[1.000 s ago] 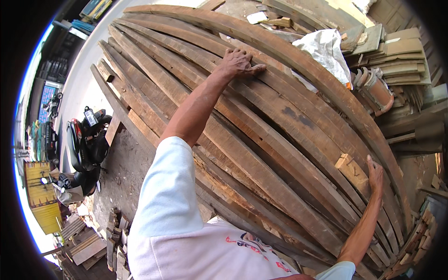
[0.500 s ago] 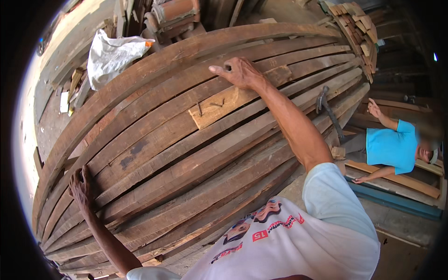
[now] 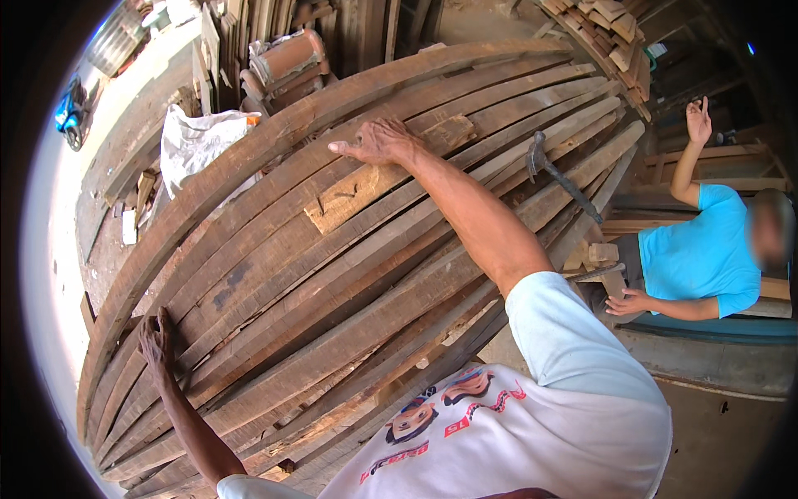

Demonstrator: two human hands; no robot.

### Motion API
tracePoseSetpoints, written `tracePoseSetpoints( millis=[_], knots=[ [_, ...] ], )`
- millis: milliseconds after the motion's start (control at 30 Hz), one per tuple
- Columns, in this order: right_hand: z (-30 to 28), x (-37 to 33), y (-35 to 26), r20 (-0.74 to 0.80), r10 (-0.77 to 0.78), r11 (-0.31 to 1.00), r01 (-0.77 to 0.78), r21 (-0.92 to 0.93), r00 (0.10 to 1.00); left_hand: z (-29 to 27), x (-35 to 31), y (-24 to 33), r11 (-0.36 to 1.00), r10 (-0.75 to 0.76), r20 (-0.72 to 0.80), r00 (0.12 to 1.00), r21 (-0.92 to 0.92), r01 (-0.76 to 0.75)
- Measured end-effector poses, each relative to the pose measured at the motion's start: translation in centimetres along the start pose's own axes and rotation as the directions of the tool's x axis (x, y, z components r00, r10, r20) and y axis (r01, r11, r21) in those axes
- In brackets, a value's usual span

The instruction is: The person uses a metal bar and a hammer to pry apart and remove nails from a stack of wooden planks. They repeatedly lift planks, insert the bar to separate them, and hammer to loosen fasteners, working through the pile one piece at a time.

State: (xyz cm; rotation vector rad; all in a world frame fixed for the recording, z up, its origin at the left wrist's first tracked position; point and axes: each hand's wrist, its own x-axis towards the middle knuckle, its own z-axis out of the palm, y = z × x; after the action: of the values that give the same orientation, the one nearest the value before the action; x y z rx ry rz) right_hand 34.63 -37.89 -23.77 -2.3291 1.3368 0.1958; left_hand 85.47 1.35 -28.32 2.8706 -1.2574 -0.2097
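Long brown wooden planks (image 3: 274,308) lie side by side across the view. At the left, my left hand (image 3: 155,337) curls its fingers over the edge of one plank. My right hand (image 3: 382,143) is farther off, its fingers bent over the edge of another plank and its thumb pointing left. Under that wrist a short, paler board (image 3: 341,200) lies across the planks, with bent nails (image 3: 337,198) on its top. The right hand partly covers this board. A claw hammer (image 3: 536,158) rests on the planks to the right, apart from both hands.
A co-worker in a blue shirt (image 3: 694,241) is at the right, one hand raised, the other by a wood block (image 3: 613,281). A white sack (image 3: 199,141) lies beyond the planks, near a rusty machine (image 3: 287,62). Wood pieces (image 3: 611,29) are stacked far right.
The view has shifted, so the planks sit lower left. My right hand's fingers have settled over the plank edge; my left stays on its plank. The co-worker's raised hand went higher.
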Motion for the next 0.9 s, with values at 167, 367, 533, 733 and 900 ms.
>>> tracePoseSetpoints(
  millis=[167, 367, 533, 733, 900],
  knots=[
    [2.0, -0.1, 1.1, -0.28, -0.101, 0.985, 0.135, 0.106, 0.955, -0.3, -0.7, 0.4, 1.0, -0.017, 0.037, 0.999, -0.013, 0.017],
    [2.1, -1.0, 2.7, -0.417, -0.087, 0.972, 0.168, 0.162, 0.905, 0.0, 0.2, 1.9, 0.989, 0.007, -0.104, 0.995, -0.144, -0.022],
    [1.7, -0.5, 0.2, -0.401, -0.118, 0.958, 0.211, 0.196, 0.908, 4.7, 3.7, -10.3, 0.964, 0.26, -0.064, 0.963, 0.073, -0.256],
    [4.0, -2.5, 2.1, -0.273, -0.008, 0.97, 0.074, 0.232, 0.962, 3.8, 4.5, -1.1, 0.943, 0.127, 0.038, 0.991, -0.315, -0.109],
    [1.8, -0.1, 1.9, -0.334, -0.117, 0.957, 0.196, 0.216, 0.935, 0.8, 3.7, -1.8, 0.956, -0.128, -0.186, 0.974, -0.283, 0.072]
  ],
)
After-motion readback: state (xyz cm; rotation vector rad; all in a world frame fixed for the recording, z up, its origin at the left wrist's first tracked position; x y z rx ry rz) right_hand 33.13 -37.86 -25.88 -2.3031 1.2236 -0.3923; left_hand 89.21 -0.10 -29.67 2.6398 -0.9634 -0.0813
